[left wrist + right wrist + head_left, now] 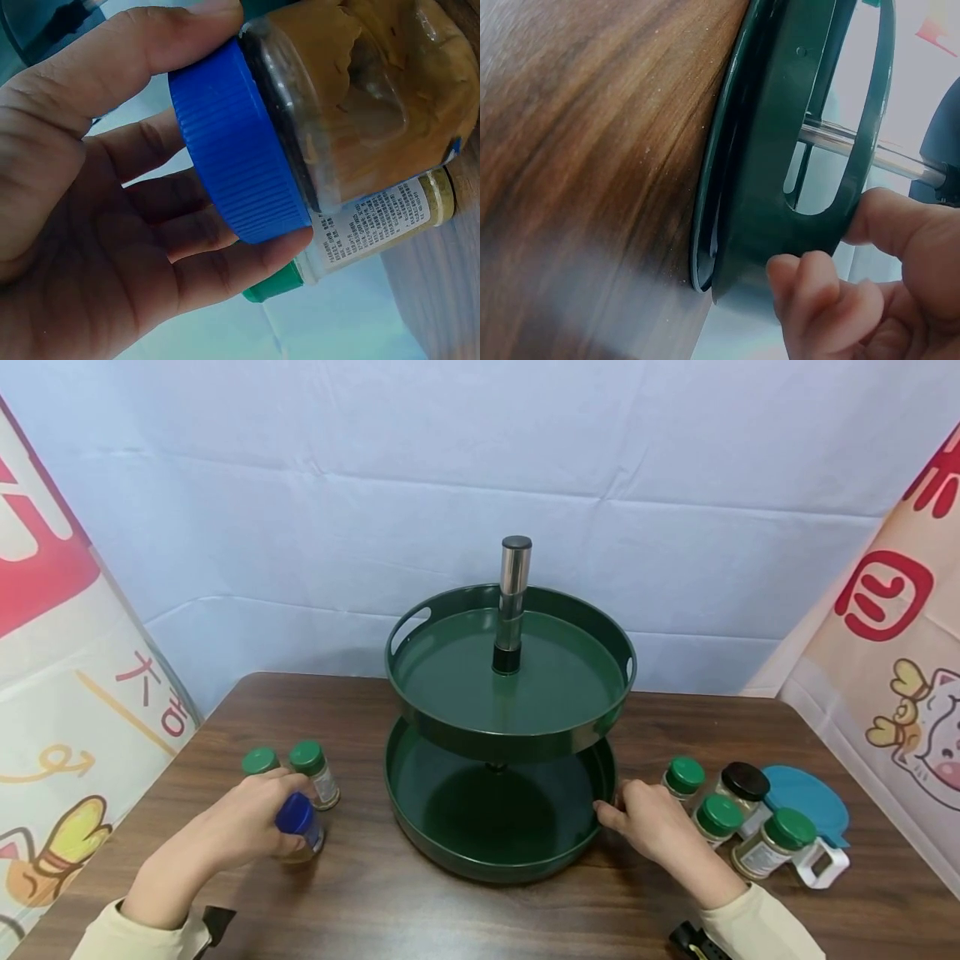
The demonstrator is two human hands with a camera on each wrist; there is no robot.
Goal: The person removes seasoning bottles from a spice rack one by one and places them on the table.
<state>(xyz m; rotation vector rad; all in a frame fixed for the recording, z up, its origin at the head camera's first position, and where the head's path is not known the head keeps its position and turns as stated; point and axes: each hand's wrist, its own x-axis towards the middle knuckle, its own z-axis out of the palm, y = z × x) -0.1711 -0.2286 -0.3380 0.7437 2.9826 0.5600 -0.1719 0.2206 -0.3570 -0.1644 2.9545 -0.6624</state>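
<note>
My left hand [251,818] grips a jar by its ribbed blue lid [296,814], thumb on one side and fingers on the other. In the left wrist view the jar [375,97] is clear, with brown powder inside. Two spice bottles with green lids [307,757] stand just beyond that hand. A dark green two-tier round tray stand [498,868] with a metal post is in the middle of the table. At its right side my right hand [651,820] pinches the lower tray's rim [810,244], thumb over the edge and curled fingers outside, near the handle slot.
Right of the right hand stand several green-lidded bottles [789,830], a black-lidded jar [742,782] and a white-handled container with a blue lid [810,802]. The wooden table [352,910] backs onto a pale cloth [300,527], with printed cloths at both sides.
</note>
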